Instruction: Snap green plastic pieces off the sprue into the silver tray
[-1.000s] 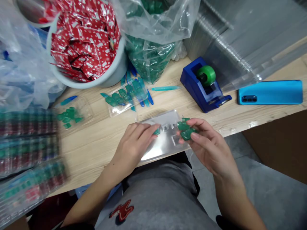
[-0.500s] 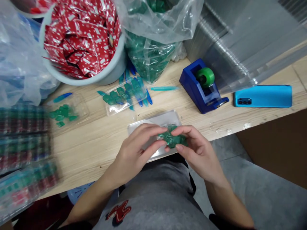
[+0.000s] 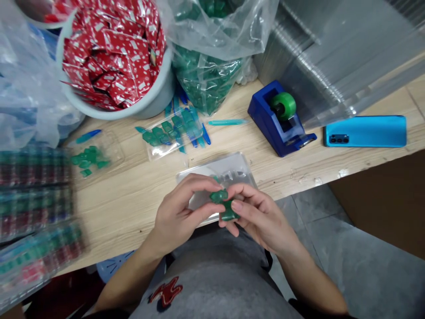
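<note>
The person's left hand (image 3: 177, 215) pinches a translucent green faceted plastic piece (image 3: 218, 196) between thumb and fingers. The right hand (image 3: 264, 217) grips another translucent green plastic piece (image 3: 229, 212) just beside it. Both pieces are held above the near edge of a clear rectangular plastic tray (image 3: 229, 163), lying on the pale wood-grain table (image 3: 113, 204). A blue plastic tape dispenser (image 3: 265, 108) stands beyond the right hand.
</note>
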{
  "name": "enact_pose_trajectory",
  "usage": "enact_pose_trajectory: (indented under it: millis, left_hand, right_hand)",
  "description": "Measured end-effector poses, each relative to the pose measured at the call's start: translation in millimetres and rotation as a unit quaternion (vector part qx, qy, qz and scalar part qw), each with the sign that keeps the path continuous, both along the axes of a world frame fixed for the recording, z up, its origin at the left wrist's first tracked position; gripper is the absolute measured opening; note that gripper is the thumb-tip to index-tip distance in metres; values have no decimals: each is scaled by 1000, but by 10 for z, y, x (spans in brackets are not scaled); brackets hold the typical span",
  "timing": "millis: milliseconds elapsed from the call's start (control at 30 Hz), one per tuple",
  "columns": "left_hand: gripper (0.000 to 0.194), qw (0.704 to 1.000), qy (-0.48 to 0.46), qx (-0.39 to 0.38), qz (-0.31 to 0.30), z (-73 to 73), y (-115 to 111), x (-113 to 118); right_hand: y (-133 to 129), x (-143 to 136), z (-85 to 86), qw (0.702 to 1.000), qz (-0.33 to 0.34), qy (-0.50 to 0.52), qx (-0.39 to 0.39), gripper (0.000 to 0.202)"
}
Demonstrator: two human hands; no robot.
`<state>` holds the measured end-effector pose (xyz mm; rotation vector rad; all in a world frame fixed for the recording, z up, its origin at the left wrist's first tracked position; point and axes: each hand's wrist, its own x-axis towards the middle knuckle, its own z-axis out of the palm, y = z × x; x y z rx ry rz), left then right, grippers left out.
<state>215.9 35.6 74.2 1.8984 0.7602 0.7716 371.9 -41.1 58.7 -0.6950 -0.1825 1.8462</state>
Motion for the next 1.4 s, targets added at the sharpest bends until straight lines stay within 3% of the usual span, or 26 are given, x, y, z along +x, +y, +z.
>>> enact_pose_trajectory:
  millis: [133,233,400,533,667,900,1167,1400]
  left_hand:
    - [21,999,-7,24,25,9,47,-16]
    - [19,992,74,99,30,17,114,-7]
    - [21,938,196,285,-36,-55,202,104]
    - [24,919,213,327,-51,-129,230,219]
    - [24,915,224,331,-53,-138,234,239]
    - [24,944,201,237,-114,-105,215,142]
    - [24,913,260,298,-97,-110,189,210]
    - [21,970,135,184,-78,160,3,253]
  right_hand:
    - [-16,61,13,999,-22,-22,15,9]
    - [-59,214,32,994,-75,-75,7,8]
    - [-152,474,33,973,-171,-150,-32,7]
    - [-167,507,34,969,-183,-161,-40,7]
    - [-142,479,37,972,-170,-158,-40,8]
    - [-125,504,24,971,-169,-167,-39,9]
    - [-100,431,-10,962,-172,-210,-6,8]
    - [-99,280,-1,973,-120,-192,41,14]
